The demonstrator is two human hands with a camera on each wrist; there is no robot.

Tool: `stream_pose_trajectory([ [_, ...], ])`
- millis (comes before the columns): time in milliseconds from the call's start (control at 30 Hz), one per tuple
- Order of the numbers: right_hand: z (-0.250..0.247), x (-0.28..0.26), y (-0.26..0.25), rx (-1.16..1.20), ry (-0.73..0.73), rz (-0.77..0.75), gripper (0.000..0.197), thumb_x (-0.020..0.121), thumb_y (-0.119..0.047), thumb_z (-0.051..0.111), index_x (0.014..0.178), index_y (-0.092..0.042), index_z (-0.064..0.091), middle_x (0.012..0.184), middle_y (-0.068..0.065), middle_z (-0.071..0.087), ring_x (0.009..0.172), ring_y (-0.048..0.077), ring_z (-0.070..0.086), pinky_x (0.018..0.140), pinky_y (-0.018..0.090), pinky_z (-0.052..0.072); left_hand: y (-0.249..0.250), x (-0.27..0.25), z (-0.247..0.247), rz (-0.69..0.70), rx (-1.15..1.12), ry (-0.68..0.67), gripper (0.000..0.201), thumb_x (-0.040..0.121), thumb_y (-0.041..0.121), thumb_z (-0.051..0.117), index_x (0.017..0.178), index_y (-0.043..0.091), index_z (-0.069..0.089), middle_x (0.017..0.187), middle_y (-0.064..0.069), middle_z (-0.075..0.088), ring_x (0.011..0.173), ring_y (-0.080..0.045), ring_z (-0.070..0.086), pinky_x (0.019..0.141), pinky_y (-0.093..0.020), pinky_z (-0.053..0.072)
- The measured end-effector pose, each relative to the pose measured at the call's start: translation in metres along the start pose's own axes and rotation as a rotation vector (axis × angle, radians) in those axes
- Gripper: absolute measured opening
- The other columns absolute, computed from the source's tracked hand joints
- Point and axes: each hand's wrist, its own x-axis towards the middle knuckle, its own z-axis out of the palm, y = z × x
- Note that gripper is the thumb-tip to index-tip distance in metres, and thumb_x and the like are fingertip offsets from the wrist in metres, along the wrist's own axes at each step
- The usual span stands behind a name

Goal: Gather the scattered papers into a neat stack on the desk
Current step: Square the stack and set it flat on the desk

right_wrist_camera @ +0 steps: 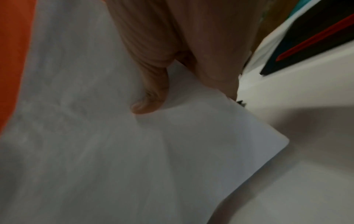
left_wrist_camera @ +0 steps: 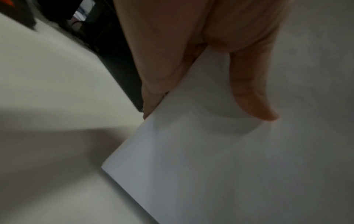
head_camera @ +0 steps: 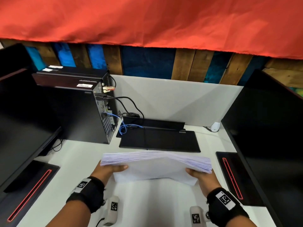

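A thick stack of white papers (head_camera: 155,166) stands almost on edge on the white desk (head_camera: 147,202), its fanned top edges facing up. My left hand (head_camera: 111,169) grips the stack's left end, thumb on the near face. My right hand (head_camera: 196,175) grips the right end the same way. In the left wrist view the thumb (left_wrist_camera: 250,91) presses on the front sheet (left_wrist_camera: 210,151) while the fingers go behind it. In the right wrist view the thumb (right_wrist_camera: 151,94) dents the paper (right_wrist_camera: 134,151), and the lower corner hangs just above the desk.
A black keyboard (head_camera: 159,141) lies right behind the stack. A black computer tower (head_camera: 82,108) with cables stands at the back left. Dark monitors (head_camera: 270,128) flank the desk, their red-striped bases (head_camera: 232,176) close to each hand. A grey partition closes the back.
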Motion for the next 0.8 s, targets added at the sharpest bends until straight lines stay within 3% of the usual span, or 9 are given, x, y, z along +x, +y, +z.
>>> stream_pose_trajectory([
  [67, -0.004, 0.0, -0.011, -0.055, -0.029, -0.021, 0.036, 0.057, -0.016, 0.087, 0.091, -0.016, 0.075, 0.097, 0.005, 0.076, 0.097, 0.021, 0.068, 0.09, 0.034, 0.049, 0.012, -0.001, -0.003, 0.069, 0.051, -0.062, 0.049, 0.047, 0.028, 0.087, 0.089, 0.007, 0.073, 0.087, -0.001, 0.076, 0.085, -0.015, 0.07, 0.083, -0.024, 0.05],
  [133, -0.006, -0.001, -0.018, -0.089, -0.059, -0.04, 0.033, 0.055, -0.008, 0.084, 0.085, -0.017, 0.076, 0.091, 0.003, 0.077, 0.09, 0.015, 0.07, 0.078, 0.023, 0.051, 0.017, 0.001, -0.005, 0.093, 0.103, -0.113, 0.046, 0.049, 0.026, 0.086, 0.085, 0.002, 0.069, 0.079, -0.004, 0.071, 0.077, -0.016, 0.066, 0.074, -0.021, 0.049],
  [300, -0.003, -0.003, -0.025, -0.31, -0.08, 0.0, 0.033, 0.062, -0.019, 0.066, 0.094, -0.014, 0.071, 0.078, -0.003, 0.071, 0.065, 0.006, 0.062, 0.049, 0.011, 0.045, 0.009, 0.007, -0.004, 0.073, 0.169, -0.183, 0.05, 0.052, 0.025, 0.083, 0.097, 0.005, 0.072, 0.098, -0.014, 0.075, 0.097, -0.026, 0.069, 0.09, -0.04, 0.052],
  [433, -0.01, 0.004, -0.029, -0.349, -0.054, -0.036, 0.019, 0.084, -0.001, 0.06, 0.092, -0.012, 0.073, 0.088, 0.004, 0.074, 0.068, 0.003, 0.064, 0.055, 0.007, 0.048, 0.023, 0.008, -0.006, 0.133, 0.136, -0.106, 0.035, 0.045, 0.026, 0.076, 0.075, 0.01, 0.072, 0.075, -0.003, 0.072, 0.073, -0.014, 0.066, 0.068, -0.02, 0.052],
  [533, -0.006, 0.0, -0.029, -0.309, -0.064, -0.019, 0.024, 0.073, -0.006, 0.073, 0.096, -0.011, 0.072, 0.091, 0.005, 0.075, 0.073, 0.007, 0.066, 0.057, 0.008, 0.048, 0.022, 0.009, -0.005, 0.134, 0.125, -0.134, 0.047, 0.046, 0.02, 0.081, 0.09, 0.003, 0.072, 0.088, -0.01, 0.076, 0.082, -0.018, 0.07, 0.075, -0.023, 0.054],
  [600, -0.001, -0.001, -0.022, -0.256, -0.037, 0.0, 0.036, 0.058, -0.01, 0.075, 0.094, -0.004, 0.072, 0.084, 0.007, 0.075, 0.067, 0.003, 0.068, 0.056, 0.009, 0.051, 0.013, 0.008, -0.003, 0.097, 0.171, -0.133, 0.045, 0.049, 0.018, 0.08, 0.093, 0.009, 0.073, 0.092, -0.002, 0.078, 0.092, -0.016, 0.071, 0.082, -0.024, 0.053],
  [667, 0.005, 0.001, -0.019, -0.276, 0.032, -0.03, 0.03, 0.067, -0.006, 0.071, 0.097, -0.001, 0.068, 0.08, 0.002, 0.071, 0.068, 0.001, 0.066, 0.06, 0.01, 0.054, 0.009, 0.007, 0.0, 0.114, 0.242, -0.099, 0.033, 0.058, 0.014, 0.076, 0.09, 0.018, 0.074, 0.088, 0.013, 0.077, 0.096, -0.006, 0.07, 0.085, -0.021, 0.053],
  [733, 0.008, 0.001, -0.026, -0.213, 0.077, -0.066, 0.025, 0.082, 0.008, 0.063, 0.104, -0.003, 0.063, 0.09, 0.003, 0.066, 0.087, 0.013, 0.062, 0.061, 0.008, 0.053, 0.014, 0.007, 0.003, 0.119, 0.158, 0.02, 0.028, 0.068, 0.007, 0.079, 0.095, 0.013, 0.075, 0.095, 0.0, 0.077, 0.095, -0.017, 0.07, 0.087, -0.031, 0.053],
  [800, 0.011, -0.001, -0.036, -0.153, 0.087, -0.14, 0.025, 0.078, 0.007, 0.068, 0.096, -0.01, 0.069, 0.085, -0.005, 0.071, 0.082, 0.011, 0.067, 0.059, 0.003, 0.049, 0.026, 0.003, 0.008, 0.153, 0.064, 0.135, 0.027, 0.073, 0.003, 0.077, 0.099, 0.008, 0.071, 0.093, -0.004, 0.076, 0.087, -0.018, 0.07, 0.08, -0.031, 0.053],
])
